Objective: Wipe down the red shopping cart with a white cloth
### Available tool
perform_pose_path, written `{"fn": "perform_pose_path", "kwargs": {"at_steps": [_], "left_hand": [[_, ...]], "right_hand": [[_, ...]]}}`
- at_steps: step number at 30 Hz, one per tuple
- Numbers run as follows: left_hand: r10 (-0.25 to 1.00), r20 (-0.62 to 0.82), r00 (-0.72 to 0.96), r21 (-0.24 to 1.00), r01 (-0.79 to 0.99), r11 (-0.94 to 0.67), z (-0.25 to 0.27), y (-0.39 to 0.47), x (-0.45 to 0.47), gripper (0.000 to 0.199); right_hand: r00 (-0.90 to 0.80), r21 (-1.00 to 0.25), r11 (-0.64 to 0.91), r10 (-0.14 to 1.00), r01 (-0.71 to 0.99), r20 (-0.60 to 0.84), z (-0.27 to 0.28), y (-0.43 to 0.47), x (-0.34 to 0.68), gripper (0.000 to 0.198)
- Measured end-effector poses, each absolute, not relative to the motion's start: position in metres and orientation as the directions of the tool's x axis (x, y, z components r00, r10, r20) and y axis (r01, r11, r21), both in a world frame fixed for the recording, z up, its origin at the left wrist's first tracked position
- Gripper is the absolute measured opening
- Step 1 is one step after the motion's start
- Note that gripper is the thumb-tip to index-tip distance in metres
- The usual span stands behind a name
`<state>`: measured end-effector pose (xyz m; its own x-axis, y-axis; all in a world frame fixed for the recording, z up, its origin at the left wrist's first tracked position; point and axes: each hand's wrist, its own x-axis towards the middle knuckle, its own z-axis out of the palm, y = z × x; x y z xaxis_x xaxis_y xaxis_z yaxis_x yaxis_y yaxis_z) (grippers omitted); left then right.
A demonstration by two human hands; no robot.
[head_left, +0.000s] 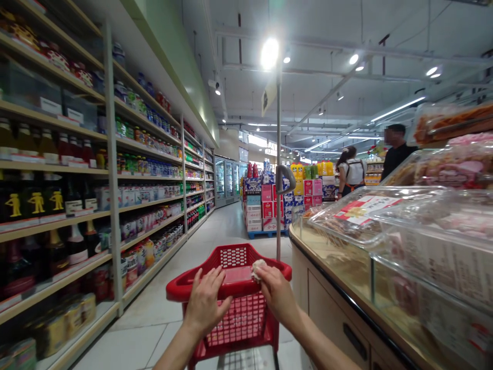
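A red plastic shopping cart (246, 313) stands directly in front of me, its basket wall a lattice of holes. My left hand (207, 300) lies over the left part of the cart's red handle (227, 292), fingers stretched out and apart, thumb pointing right. At the right end of the handle, my right hand (275, 290) is closed on a crumpled white tissue (257, 268), which shows at the fingertips. Inside the cart, a pinkish flat surface appears between the hands; I cannot tell what it is.
Shelves of bottles and jars (150, 149) line the left side. Close on the right is a counter (327, 303) with clear plastic food boxes (370, 210). Ahead stand a metal pole (279, 216) and stacked drink cartons (269, 200) on a blue pallet. Two people are farther right.
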<state>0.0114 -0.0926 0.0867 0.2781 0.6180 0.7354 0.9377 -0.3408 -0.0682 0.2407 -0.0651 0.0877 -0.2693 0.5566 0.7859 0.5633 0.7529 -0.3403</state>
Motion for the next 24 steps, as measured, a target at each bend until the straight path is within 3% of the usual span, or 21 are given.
{"fn": "perform_pose_path", "kwargs": {"at_steps": [5, 11, 13, 17, 19, 24], "left_hand": [[0.609, 0.743, 0.279, -0.062, 0.934, -0.353, 0.086, -0.09, 0.014, 0.048], [0.6, 0.744, 0.293, -0.075, 0.929, -0.361, 0.086, -0.087, 0.011, 0.048], [0.596, 0.744, 0.302, -0.08, 0.926, -0.369, 0.085, -0.086, 0.008, 0.048], [0.599, 0.741, 0.304, -0.081, 0.925, -0.371, 0.085, -0.086, 0.01, 0.047], [0.603, 0.739, 0.3, -0.075, 0.926, -0.369, 0.086, -0.086, 0.012, 0.046], [0.629, 0.717, 0.3, -0.063, 0.927, -0.37, 0.089, -0.089, 0.016, 0.046]], "right_hand": [[-0.074, -0.455, 0.552, 0.688, 0.699, 0.722, 0.098, -0.05, 0.264, 0.03], [-0.274, -0.262, 0.736, 0.52, 0.624, 0.809, 0.091, -0.067, 0.229, 0.037], [-0.258, -0.293, 0.687, 0.579, 0.665, 0.774, 0.092, -0.062, 0.241, 0.036], [-0.035, -0.427, 0.475, 0.699, 0.769, 0.714, 0.093, -0.046, 0.276, 0.033], [-0.024, -0.423, 0.512, 0.657, 0.748, 0.753, 0.088, -0.045, 0.274, 0.036], [-0.252, -0.266, 0.738, 0.509, 0.621, 0.823, 0.078, -0.062, 0.234, 0.041]]}}
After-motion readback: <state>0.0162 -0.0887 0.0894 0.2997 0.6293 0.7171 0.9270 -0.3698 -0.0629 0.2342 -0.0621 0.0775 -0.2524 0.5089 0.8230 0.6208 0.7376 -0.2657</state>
